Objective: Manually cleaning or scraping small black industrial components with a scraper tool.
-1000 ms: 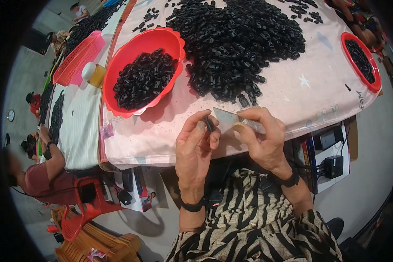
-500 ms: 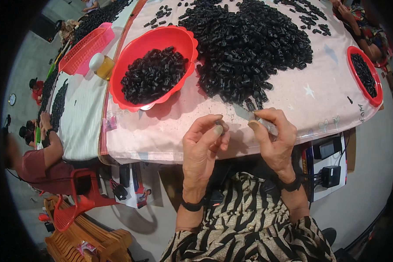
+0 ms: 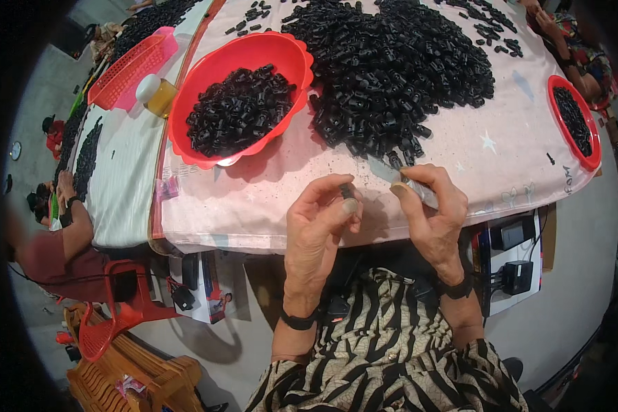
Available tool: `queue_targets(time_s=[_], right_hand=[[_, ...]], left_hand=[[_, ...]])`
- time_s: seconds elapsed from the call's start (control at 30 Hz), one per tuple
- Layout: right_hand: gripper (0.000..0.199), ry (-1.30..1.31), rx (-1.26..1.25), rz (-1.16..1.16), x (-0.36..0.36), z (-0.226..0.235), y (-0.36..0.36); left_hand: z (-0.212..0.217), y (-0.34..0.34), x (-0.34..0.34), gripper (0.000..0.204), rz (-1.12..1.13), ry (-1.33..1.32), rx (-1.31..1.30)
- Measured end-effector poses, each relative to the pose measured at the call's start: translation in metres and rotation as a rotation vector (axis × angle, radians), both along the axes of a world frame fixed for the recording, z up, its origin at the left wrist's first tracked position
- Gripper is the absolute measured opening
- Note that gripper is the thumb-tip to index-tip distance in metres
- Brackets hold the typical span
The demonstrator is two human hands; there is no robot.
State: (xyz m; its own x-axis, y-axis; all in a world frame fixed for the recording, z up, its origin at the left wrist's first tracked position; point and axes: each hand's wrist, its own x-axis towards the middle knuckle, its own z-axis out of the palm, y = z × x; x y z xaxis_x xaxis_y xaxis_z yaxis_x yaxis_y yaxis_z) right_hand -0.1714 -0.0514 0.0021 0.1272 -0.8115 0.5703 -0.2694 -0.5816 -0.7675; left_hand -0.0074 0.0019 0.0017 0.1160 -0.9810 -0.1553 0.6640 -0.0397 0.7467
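Observation:
Between the thumb and fingers of my left hand [image 3: 323, 216] is a small black plastic part [image 3: 348, 191]. My right hand [image 3: 436, 213] is closed around the handle of a small knife [image 3: 383, 169], whose light blade points up and left, toward the pile's near tip. A large pile of black plastic parts [image 3: 398, 75] spreads over the pink cloth beyond both hands. Left of the pile, a red scalloped bowl [image 3: 300, 62] holds many of the same black parts.
The pink tablecloth [image 3: 254, 220] carries dark crumbs before the pile. At far right is a red oval tray [image 3: 595, 159] of black parts. A lidded yellow jar [image 3: 159, 97] and a pink-red basket [image 3: 127, 79] stand left. Other people sit at the tables; one person's sleeve [image 3: 55, 254] is at left.
My left hand has turned slightly, and the black part shows more plainly above the thumb. The knife stays in my right hand. The whole view has shifted a little.

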Motion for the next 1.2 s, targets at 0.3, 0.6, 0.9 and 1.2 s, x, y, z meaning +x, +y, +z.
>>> queue_targets(time_s=[0.3,0.6,0.9,1.2], right_hand=[[0.016,0.016,0.033,-0.257,-0.030,0.008,-0.027],[0.013,0.022,0.080,-0.355,-0.051,0.005,-0.043],[0.012,-0.015,0.096,-0.280,-0.047,0.003,-0.045],[0.014,0.009,0.032,-0.297,-0.052,-0.003,-0.048]], left_hand=[[0.002,0.003,-0.001,0.019,0.010,-0.019,0.076],[0.023,0.004,-0.006,0.028,0.071,-0.233,0.127],[0.054,-0.049,0.069,0.039,0.693,-0.963,-0.082],[0.026,-0.037,-0.014,0.014,0.277,-1.058,-0.034]])
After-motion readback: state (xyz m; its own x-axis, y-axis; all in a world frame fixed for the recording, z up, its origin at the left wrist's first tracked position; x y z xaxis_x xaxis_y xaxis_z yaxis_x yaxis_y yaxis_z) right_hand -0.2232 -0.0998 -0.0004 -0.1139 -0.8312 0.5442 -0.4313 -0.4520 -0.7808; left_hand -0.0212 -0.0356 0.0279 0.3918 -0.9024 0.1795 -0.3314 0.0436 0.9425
